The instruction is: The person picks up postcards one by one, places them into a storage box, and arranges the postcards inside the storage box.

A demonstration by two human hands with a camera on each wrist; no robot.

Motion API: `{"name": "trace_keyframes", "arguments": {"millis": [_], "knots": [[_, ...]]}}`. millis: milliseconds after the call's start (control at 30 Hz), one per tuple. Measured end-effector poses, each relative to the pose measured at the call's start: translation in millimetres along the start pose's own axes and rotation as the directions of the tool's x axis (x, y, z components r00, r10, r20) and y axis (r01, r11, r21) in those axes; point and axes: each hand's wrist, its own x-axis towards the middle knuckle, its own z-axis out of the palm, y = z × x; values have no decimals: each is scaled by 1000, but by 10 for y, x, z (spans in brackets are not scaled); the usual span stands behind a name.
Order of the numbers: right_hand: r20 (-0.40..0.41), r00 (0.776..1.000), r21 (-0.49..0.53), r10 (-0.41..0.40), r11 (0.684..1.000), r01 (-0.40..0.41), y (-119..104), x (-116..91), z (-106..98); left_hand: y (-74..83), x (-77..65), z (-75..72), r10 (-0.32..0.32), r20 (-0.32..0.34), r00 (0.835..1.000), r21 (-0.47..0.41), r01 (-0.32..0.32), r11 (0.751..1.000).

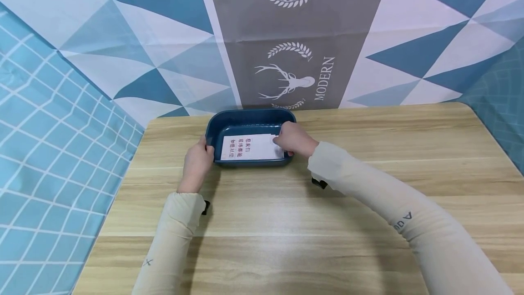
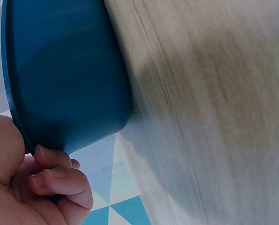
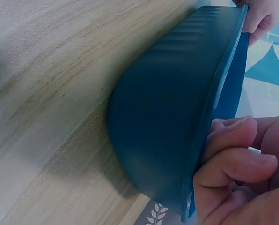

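Observation:
A dark blue plastic basin (image 1: pixel 251 164) stands at the far edge of the wooden table, its rim upward. Inside it lie white paper sheets (image 1: pixel 255 148) printed with dark and reddish characters; their right end is partly covered. My left hand (image 1: pixel 197 164) grips the basin's left rim, thumb and curled fingers on either side of the wall, as the left wrist view (image 2: pixel 46 180) also shows. At the basin's right end, my right hand (image 1: pixel 295 139) reaches over the rim and pinches the right edge of the paper. Its fingers (image 3: pixel 223 176) are curled close to the rim in the right wrist view.
The wood-grain table (image 1: pixel 286 231) extends in front of the basin and to its right. Directly behind it hangs a patterned cloth (image 1: pixel 294 26) with triangles and a deer print. Blue gridded cloth (image 1: pixel 53 163) borders the left side.

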Motion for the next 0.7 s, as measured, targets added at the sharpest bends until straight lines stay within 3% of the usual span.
{"name": "trace_keyframes", "arguments": {"millis": [200,400,700], "knots": [[9,1000,68,-14,998,13,41,-58,-50,-2,11,-3,-1,16,1000,-1,1,1000],[-44,999,112,-22,993,27,156,-182,-165,-21,31,11,-1,35,999,-10,2,1000],[-157,986,86,-57,994,71,545,-518,-278,-139,17,16,-47,82,996,-28,50,998]]}}
